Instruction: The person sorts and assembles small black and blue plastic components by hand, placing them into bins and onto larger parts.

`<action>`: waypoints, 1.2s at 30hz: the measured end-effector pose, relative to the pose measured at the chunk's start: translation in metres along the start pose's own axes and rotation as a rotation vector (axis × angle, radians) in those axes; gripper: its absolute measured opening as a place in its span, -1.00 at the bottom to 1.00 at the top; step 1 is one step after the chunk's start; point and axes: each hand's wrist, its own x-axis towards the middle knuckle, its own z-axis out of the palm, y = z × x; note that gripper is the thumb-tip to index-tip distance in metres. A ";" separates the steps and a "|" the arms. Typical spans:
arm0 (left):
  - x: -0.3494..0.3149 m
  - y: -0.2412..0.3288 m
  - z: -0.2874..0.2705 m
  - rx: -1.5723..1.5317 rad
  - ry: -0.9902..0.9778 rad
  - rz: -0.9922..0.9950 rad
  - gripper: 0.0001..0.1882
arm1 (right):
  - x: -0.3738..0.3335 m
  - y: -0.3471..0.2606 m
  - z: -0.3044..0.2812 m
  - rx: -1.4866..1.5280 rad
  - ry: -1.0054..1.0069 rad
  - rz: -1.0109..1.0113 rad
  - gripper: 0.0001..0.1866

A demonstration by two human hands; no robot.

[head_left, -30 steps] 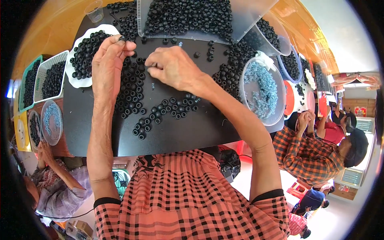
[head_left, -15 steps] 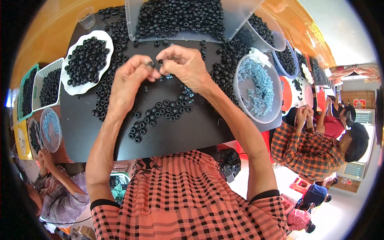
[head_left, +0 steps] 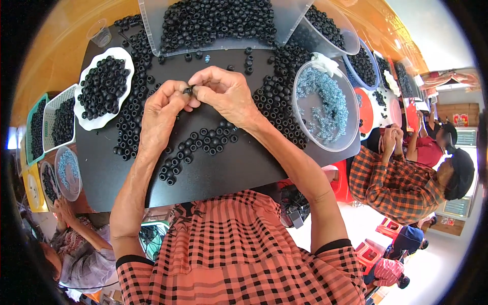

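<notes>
My left hand (head_left: 161, 109) and my right hand (head_left: 227, 96) meet above the dark table, fingertips pinched together. Between them is a small round black part (head_left: 188, 91), mostly covered by the fingers. Just below lies a curved row of loose black ring-shaped parts (head_left: 194, 144), each with a hole through it. A tiny light-blue piece (head_left: 207, 59) rests beyond my fingers. Whatever lies straight under my hands is hidden.
A clear bin (head_left: 218, 51) of black parts stands at the back. On the left is a white scalloped plate (head_left: 81, 121) heaped with them; on the right, a round clear tub (head_left: 295, 114) holds light-blue pieces. Other people sit on both sides, one in an orange checked shirt (head_left: 406, 183).
My hands, slightly apart before, have come together at the fingertips around the black part. The whole view has shifted a little.
</notes>
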 end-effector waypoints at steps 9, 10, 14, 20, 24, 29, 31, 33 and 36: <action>-0.002 -0.001 0.000 0.061 -0.005 0.035 -0.90 | -0.008 -0.002 0.003 -0.191 0.032 -0.013 -0.85; -0.002 -0.003 0.000 0.061 -0.004 0.035 -0.90 | -0.009 -0.001 0.003 -0.220 0.043 -0.003 -0.85; -0.001 -0.002 0.001 0.068 0.005 0.043 -0.90 | -0.009 -0.001 0.002 -0.273 0.061 -0.132 -0.85; 0.000 0.001 0.000 0.031 0.005 0.032 -0.89 | -0.008 -0.004 0.001 -0.279 0.098 -0.263 -0.83; -0.002 -0.001 0.001 0.061 0.006 0.059 -0.91 | -0.009 -0.009 0.004 -0.255 0.085 -0.135 -0.88; -0.004 0.001 0.003 0.116 0.000 0.076 -0.91 | -0.008 -0.004 0.005 -0.156 0.089 -0.096 -0.93; -0.005 0.002 0.003 0.113 -0.005 0.066 -0.91 | -0.008 0.000 0.005 -0.202 0.099 -0.149 -0.91; -0.006 0.003 0.004 0.162 0.000 0.078 -0.91 | -0.008 0.000 0.005 -0.264 0.100 -0.182 -0.91; -0.008 0.004 0.008 0.255 0.046 0.106 -0.91 | -0.007 0.002 0.002 -0.378 0.095 -0.259 -0.90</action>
